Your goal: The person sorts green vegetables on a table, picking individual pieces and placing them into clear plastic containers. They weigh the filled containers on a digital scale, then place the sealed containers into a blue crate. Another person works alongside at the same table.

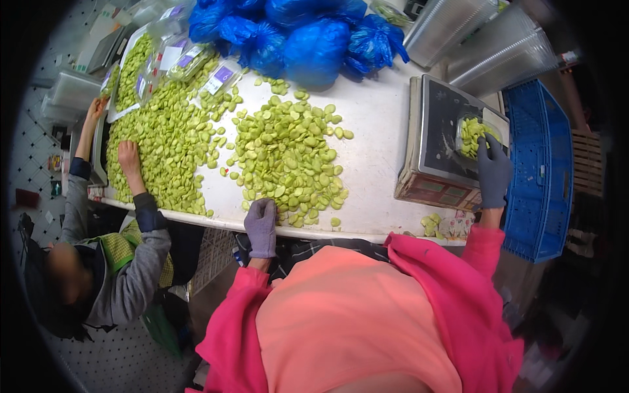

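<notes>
My left hand [261,227], in a grey-purple knitted glove, rests at the table's front edge with its fingers curled. It touches the near-left side of a loose pile of shelled green broad beans [287,157]; whether anything is inside the fingers is hidden. On the right, my right hand [494,169] wears a darker grey glove. Its fingertips reach down onto the beans [471,132] in a clear plastic tray [461,142], and I cannot tell if they pinch any. That tray sits on the dark platform of a weighing scale [440,113].
Blue plastic bags [314,49] lie at the back, with stacked clear trays [511,49] to their right. A blue crate [540,172] stands beyond the scale. Leftward, a co-worker's hands [128,156] are at a larger bean heap [167,132] with labelled packs [218,81].
</notes>
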### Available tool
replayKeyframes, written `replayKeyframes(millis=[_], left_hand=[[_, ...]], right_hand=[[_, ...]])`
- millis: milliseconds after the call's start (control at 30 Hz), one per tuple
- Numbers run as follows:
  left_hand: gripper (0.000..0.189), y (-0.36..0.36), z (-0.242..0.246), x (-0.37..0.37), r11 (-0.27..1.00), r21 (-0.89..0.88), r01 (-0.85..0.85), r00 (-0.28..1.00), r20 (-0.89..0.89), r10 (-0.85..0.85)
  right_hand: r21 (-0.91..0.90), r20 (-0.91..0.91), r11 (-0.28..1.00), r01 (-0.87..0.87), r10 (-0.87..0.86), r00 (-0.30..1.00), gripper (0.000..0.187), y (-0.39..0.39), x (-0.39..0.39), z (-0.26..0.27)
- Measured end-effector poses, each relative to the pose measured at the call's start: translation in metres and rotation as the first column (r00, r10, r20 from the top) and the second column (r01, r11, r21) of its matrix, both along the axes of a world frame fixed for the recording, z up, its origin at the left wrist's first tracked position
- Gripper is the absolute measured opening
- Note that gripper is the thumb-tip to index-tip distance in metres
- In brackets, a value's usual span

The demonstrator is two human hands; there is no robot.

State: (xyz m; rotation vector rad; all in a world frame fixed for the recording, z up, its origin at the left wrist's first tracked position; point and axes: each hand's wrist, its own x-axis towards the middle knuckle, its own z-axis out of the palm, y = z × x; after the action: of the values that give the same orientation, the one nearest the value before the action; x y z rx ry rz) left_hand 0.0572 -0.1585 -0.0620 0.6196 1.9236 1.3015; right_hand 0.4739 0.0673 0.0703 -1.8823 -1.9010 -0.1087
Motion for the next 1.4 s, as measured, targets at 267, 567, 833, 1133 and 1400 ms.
replayKeyframes(millis=[267, 567, 833, 1133, 1400], left_hand=[[0.013, 0.006, -0.014, 0.011, 0.989, -0.076, 0.125, 0.984, -0.119, -0.134], [0.013, -0.005, -0.013, 0.01, 0.987, -0.079, 0.143, 0.886, -0.434, -0.164], [0.008, -0.004, -0.025, 0.007, 0.982, -0.101, 0.158, 0.815, -0.548, -0.188], [0.01, -0.003, -0.026, 0.005, 0.979, -0.039, 0.201, 0.781, -0.597, -0.184], [0.014, 0.0, -0.022, 0.006, 0.975, -0.107, 0.195, 0.823, -0.524, -0.222]], right_hand=[[-0.246, -0.499, 0.766, -0.594, 0.425, 0.755, 0.025, -0.055, -0.145, -0.046], [-0.225, -0.392, 0.574, -0.787, 0.686, 0.613, 0.018, -0.078, -0.224, -0.111], [-0.477, -0.62, 0.518, -0.71, 0.375, 0.69, 0.024, -0.084, -0.22, -0.111], [-0.385, -0.831, 0.774, -0.502, -0.055, 0.553, 0.016, -0.057, -0.106, -0.027], [-0.239, -0.519, 0.968, -0.075, -0.062, 0.852, 0.02, -0.012, 0.004, 0.008]])
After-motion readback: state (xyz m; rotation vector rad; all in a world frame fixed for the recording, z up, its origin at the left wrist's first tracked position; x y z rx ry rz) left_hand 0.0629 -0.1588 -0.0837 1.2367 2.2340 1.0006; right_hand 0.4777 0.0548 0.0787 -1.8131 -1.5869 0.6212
